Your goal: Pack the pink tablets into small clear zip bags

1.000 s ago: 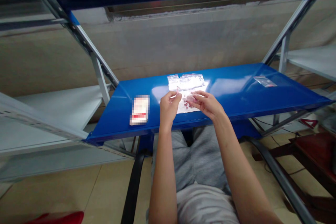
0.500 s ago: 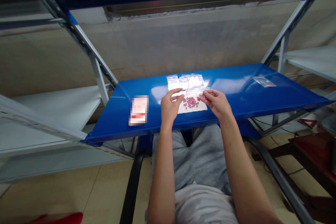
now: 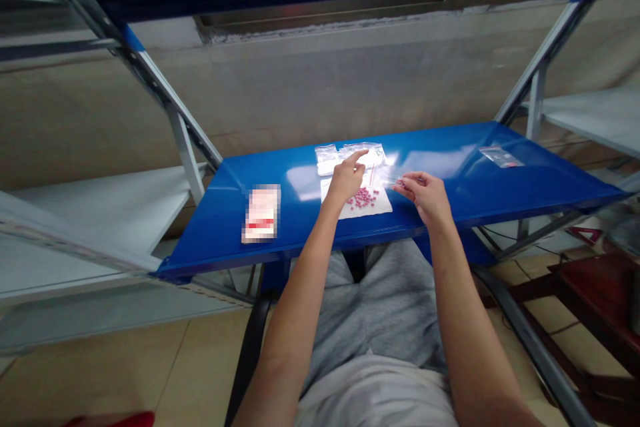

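A blue shelf lies in front of me at lap height. On its middle rests a white sheet with several small pink pills heaped on it. Behind the sheet lie a few clear empty bags. My left hand reaches forward over the sheet, forefinger stretched out to the bags, holding nothing. My right hand hovers at the sheet's right edge, its fingertips pinched on a small clear bag.
A white and red packet lies on the shelf's left part. Another small clear bag lies at the far right. Grey metal uprights frame the shelf on both sides, white shelves stand beyond, and a dark blue shelf hangs overhead.
My left hand has moved forward from the sheet's left edge to the bags and stretched its forefinger. My right hand has drifted right with the small bag. The pills now lie uncovered.
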A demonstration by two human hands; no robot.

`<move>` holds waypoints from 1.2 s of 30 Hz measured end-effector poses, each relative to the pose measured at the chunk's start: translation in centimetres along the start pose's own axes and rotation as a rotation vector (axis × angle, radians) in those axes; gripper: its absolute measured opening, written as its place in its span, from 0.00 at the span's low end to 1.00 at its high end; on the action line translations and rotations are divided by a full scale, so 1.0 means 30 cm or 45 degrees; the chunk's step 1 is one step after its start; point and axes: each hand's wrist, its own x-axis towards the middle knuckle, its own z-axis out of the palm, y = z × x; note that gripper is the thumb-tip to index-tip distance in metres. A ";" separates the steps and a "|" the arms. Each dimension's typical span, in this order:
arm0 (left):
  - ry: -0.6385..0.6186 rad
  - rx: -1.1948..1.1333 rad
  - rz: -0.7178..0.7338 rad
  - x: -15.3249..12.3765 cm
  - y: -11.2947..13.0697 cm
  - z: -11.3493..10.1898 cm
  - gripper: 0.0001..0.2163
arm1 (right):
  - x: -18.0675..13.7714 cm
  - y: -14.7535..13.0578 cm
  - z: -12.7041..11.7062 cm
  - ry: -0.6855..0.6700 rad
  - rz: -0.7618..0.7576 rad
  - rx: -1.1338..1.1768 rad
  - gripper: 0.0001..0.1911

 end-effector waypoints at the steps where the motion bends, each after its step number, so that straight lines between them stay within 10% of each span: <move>1: -0.008 0.014 0.008 0.014 -0.007 0.015 0.20 | 0.002 0.004 0.000 0.009 -0.011 -0.007 0.13; 36: 0.044 -0.125 0.002 -0.008 -0.070 0.049 0.11 | 0.184 -0.116 -0.006 -0.564 0.022 -0.460 0.09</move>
